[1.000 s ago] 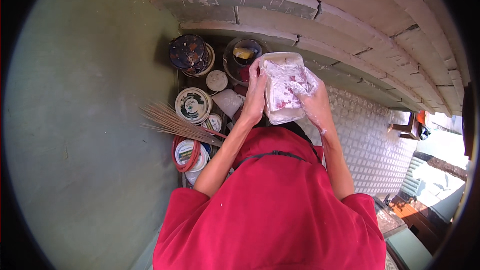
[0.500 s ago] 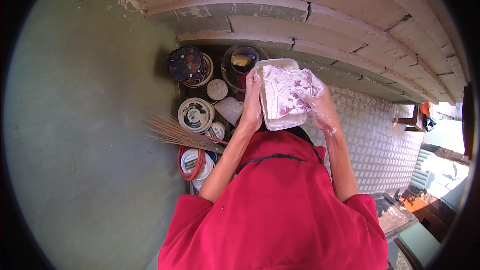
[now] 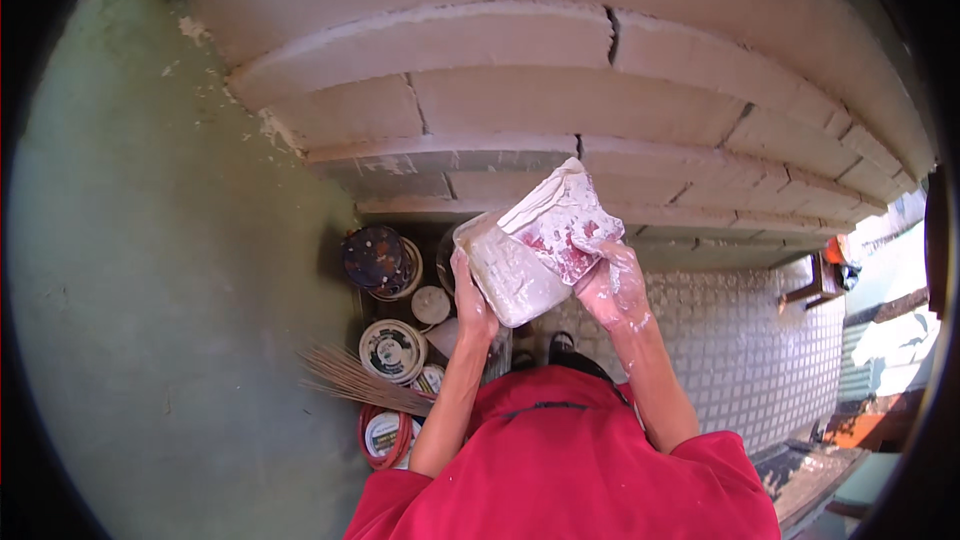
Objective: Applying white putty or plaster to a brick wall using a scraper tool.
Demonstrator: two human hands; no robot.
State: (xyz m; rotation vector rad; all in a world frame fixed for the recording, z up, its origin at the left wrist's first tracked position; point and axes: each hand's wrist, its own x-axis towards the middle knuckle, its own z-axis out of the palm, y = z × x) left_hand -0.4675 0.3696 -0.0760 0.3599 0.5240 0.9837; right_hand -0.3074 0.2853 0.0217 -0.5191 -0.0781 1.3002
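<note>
In front of my torso, my left hand (image 3: 473,302) grips the left side of a whitish rectangular plastic tub (image 3: 512,278), tilted and smeared with white. My right hand (image 3: 614,287), its fingers streaked white, is closed on the lower right edge of a red cloth (image 3: 568,232) caked with white paste. That cloth is folded and stands up at a slant, overlapping the tub's upper right part. Part of my right fingers is hidden behind the cloth.
A block wall (image 3: 500,105) with cracked joints rises ahead, and a green wall (image 3: 190,270) stands on the left. Lidded buckets (image 3: 392,351), a paint-spotted dark pot (image 3: 376,258) and a stick broom (image 3: 365,377) crowd the left corner. Patterned tiles (image 3: 730,330) cover the floor.
My hands have gone forward with the tub and cloth, and the view has tipped up toward the block wall. The tub is tilted more, and the cloth has lifted up at its far end.
</note>
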